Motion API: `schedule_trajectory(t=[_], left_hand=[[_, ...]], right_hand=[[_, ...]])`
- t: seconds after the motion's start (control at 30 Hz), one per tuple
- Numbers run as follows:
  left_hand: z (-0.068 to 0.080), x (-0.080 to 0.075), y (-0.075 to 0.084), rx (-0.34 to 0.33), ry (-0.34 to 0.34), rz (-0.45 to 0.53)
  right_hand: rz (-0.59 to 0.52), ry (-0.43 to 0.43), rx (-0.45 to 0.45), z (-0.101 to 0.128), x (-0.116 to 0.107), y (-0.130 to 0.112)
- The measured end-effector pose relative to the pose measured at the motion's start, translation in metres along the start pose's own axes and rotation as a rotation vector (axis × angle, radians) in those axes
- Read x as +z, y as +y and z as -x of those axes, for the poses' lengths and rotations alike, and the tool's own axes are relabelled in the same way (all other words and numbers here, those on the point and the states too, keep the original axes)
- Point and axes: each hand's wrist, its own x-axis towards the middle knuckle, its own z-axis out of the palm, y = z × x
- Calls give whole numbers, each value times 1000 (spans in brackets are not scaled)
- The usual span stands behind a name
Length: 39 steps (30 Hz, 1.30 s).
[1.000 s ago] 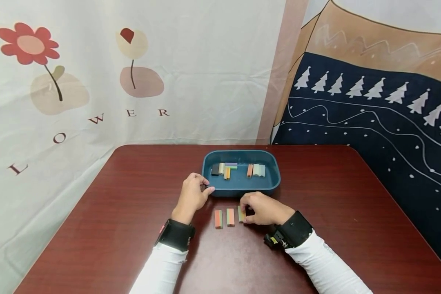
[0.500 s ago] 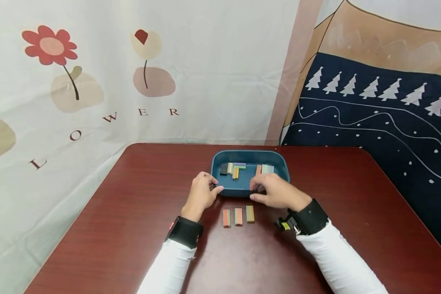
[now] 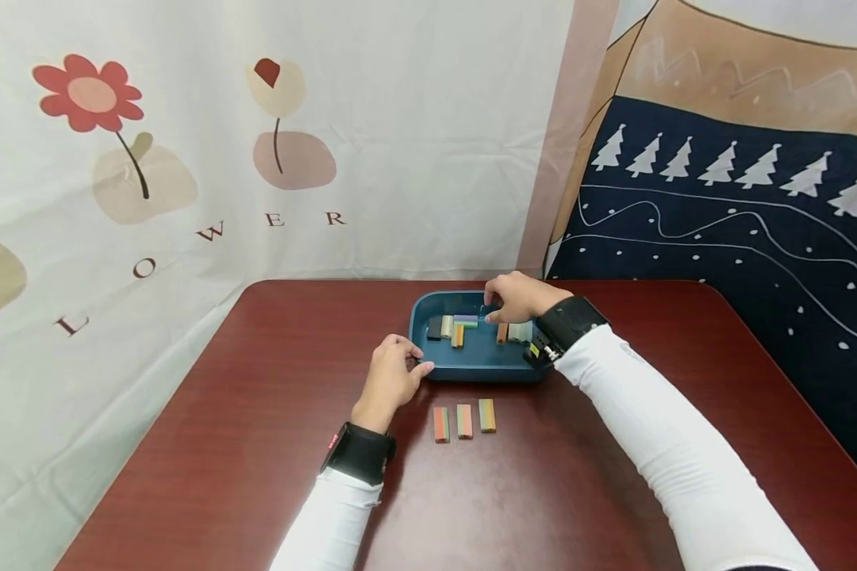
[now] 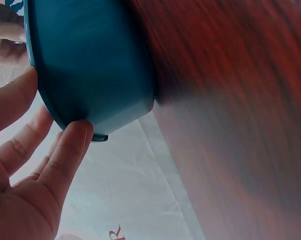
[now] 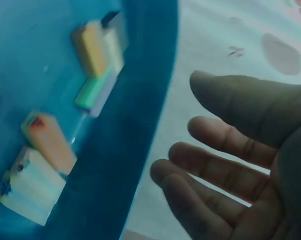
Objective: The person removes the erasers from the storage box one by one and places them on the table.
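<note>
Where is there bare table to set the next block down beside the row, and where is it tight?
Bare red-brown wooden table lies right of the row of three small coloured blocks, short of the white sleeve. It is tight between the row and the teal plastic tray, where the left hand grips the rim.

A teal tray (image 3: 428, 369) with rounded corners and a raised rim sits flat on the table; the left hand (image 3: 389, 381) grips its near left corner, thumb at the rim, fingers on the outer wall; the right hand (image 3: 517, 297) hovers over the far part of the tray with fingers loosely bent, holding nothing; inside lie small coloured blocks (image 3: 457, 329), some side by side, one crosswise; three more blocks (image 3: 464, 420) lie upright in a row just in front of the tray.
</note>
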Motion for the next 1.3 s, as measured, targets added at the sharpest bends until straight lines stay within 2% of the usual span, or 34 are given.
schedule_trajectory(t=[0.1,0.3,0.5,0.6,0.9,1.1,1.3], left_hand=[[1,1,0,13,8,-5],[3,1,1,1,6,0],[3,0,1,-11,2,-2],[4,0,1,-9,4,-6],[5,1,1,-14,-6,2],[6,1,2,-19,-10,14],[6,1,1,-11,2,10]], right_hand=[[37,-86,75,-13,-1,3],[30,-212,214,-32,8,13],[100,-287,246,-45,19,19],[145,-304,243,-48,25,19],[344,-282,199,-55,44,15],[384,-271,191,-55,45,12],[365,-250,191,-53,47,13]])
